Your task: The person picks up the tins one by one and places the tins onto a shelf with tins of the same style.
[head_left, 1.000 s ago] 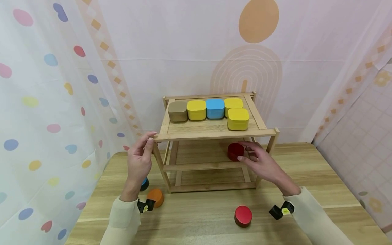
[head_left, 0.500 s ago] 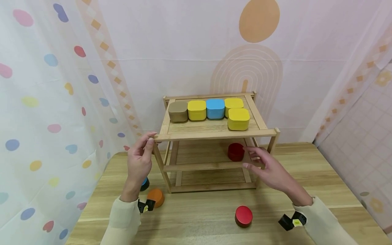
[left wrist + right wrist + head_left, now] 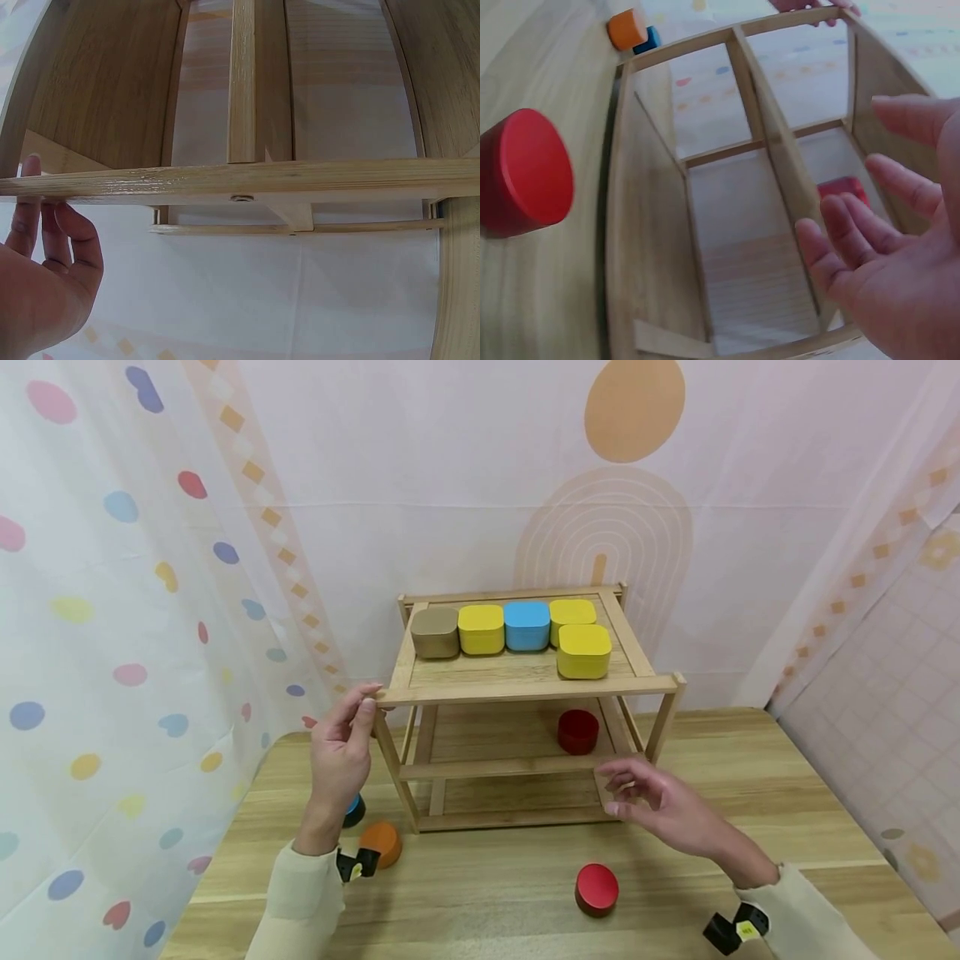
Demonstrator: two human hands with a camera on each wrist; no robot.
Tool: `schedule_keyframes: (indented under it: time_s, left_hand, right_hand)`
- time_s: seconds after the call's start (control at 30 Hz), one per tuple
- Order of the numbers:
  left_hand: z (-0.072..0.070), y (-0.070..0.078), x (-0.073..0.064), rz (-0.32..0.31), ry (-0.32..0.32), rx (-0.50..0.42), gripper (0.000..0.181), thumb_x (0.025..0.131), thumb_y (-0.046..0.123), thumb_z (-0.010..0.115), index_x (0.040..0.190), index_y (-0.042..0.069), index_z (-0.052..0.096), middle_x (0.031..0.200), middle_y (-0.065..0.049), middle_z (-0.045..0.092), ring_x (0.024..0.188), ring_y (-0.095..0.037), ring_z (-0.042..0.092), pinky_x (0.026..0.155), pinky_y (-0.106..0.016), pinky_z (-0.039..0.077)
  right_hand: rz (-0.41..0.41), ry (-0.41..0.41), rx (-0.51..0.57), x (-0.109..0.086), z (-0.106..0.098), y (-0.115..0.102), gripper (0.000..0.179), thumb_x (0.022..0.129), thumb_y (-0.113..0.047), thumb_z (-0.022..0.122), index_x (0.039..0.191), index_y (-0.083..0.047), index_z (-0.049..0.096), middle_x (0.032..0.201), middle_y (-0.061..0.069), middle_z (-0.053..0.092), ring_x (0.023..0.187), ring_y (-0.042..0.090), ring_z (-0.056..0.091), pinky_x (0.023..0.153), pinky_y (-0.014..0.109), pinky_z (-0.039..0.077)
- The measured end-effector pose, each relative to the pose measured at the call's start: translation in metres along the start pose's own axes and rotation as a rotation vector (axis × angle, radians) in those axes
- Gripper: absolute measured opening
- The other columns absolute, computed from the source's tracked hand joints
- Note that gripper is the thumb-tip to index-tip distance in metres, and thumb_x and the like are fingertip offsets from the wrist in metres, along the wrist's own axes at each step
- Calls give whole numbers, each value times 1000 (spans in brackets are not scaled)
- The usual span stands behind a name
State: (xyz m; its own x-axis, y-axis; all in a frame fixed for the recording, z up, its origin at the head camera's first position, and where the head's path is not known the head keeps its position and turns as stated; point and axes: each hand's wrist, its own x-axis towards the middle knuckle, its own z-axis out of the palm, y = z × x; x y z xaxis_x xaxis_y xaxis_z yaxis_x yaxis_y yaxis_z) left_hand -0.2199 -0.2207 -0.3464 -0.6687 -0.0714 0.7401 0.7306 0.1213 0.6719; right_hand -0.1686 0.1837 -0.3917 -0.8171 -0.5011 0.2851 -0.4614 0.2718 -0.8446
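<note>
My left hand point(image 3: 342, 747) grips the top front left corner of a wooden three-tier rack point(image 3: 517, 693). In the left wrist view its fingers point(image 3: 67, 232) lie around the rack's side bar. In front of the rack's right side, my right hand point(image 3: 667, 806) is in the air, fingers relaxed and nothing in them. A round red tin point(image 3: 578, 732) sits on the middle shelf toward the right, up and left of that hand. Another round red tin point(image 3: 597, 890) stands on the table below the right hand and shows large in the right wrist view.
On the top shelf stand a brown-gold square tin point(image 3: 436, 633), a blue one point(image 3: 527, 627) and several yellow ones point(image 3: 583, 652). An orange round tin point(image 3: 381, 844) and a blue-topped dark tin point(image 3: 355, 811) are on the table at left. A patterned curtain point(image 3: 420, 468) hangs behind.
My right hand has let go of the red tin on the middle shelf and drawn back, down and to the right. The left hand stays at the rack's corner.
</note>
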Motion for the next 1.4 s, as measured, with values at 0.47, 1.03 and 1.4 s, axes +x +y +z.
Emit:
schedule_keyframes:
  time_s: [0.47,1.03,1.4]
  left_hand:
    - [0,0,0,-1,-5,-14,24,102,-2,49,119,-11,62,95,7,70,66,-6,50,55,-19,34]
    - [0,0,0,-11,0,-6,24,102,-1,49,119,-11,62,96,5,70,62,-8,47,49,-22,27]
    - [0,-2,0,5,-2,-6,24,102,0,49,118,-14,61,99,6,72,85,-7,62,70,-18,46]
  right_hand:
    - [-58,-79,40,-10,10,24,36,94,-3,65,129,-7,56,120,7,58,106,12,57,89,32,52]
    - [-72,-130,68,-20,19,44,38,91,-2,66,128,-3,56,125,5,59,105,14,60,91,36,51]
    - [1,-219,123,-28,27,59,38,92,-7,68,127,0,56,125,20,57,111,27,59,95,33,48]
